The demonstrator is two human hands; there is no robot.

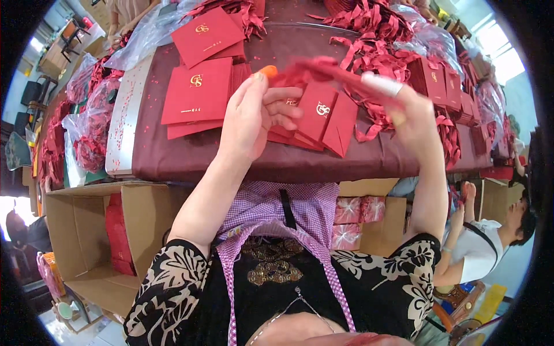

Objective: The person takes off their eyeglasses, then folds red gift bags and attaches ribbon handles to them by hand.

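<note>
A red ribbon (330, 70), blurred by motion, runs through the air above the table between my two hands. My left hand (249, 118) has its fingers curled and pinches the ribbon's left end; an orange cover sits on one fingertip. At the other end, my right hand (416, 118) is smeared, its finger with a white wrap lying along the ribbon, which runs into the hand. Below the ribbon, several red paper bags (314, 115) with gold print lie flat and overlapping. Left of them is a stack of larger red bags (196, 95).
Loose red ribbons (381, 66) are heaped at the back right, near upright red bags (435, 86). The dark red tablecloth (173, 164) hangs over the front edge. An open cardboard box (86, 225) stands lower left. Another person (479, 248) works at the right.
</note>
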